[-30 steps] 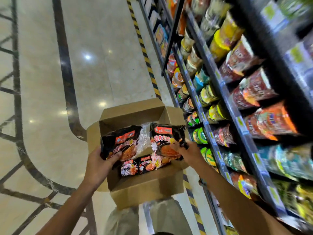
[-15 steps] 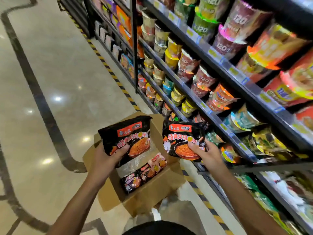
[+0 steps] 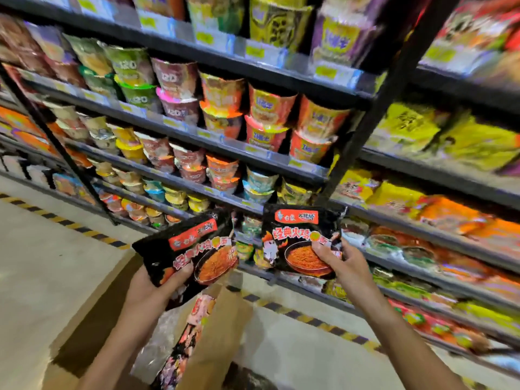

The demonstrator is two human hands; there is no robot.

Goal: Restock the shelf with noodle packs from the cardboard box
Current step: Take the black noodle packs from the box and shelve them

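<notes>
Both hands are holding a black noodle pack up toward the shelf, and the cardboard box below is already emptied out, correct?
Not quite. The head view shows the left hand and right hand each holding a black noodle pack, but the cardboard box is not empty: more packs remain inside.

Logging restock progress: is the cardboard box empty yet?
Not empty. The open cardboard box below the hands holds at least one more noodle pack; how many more cannot be told.
</notes>
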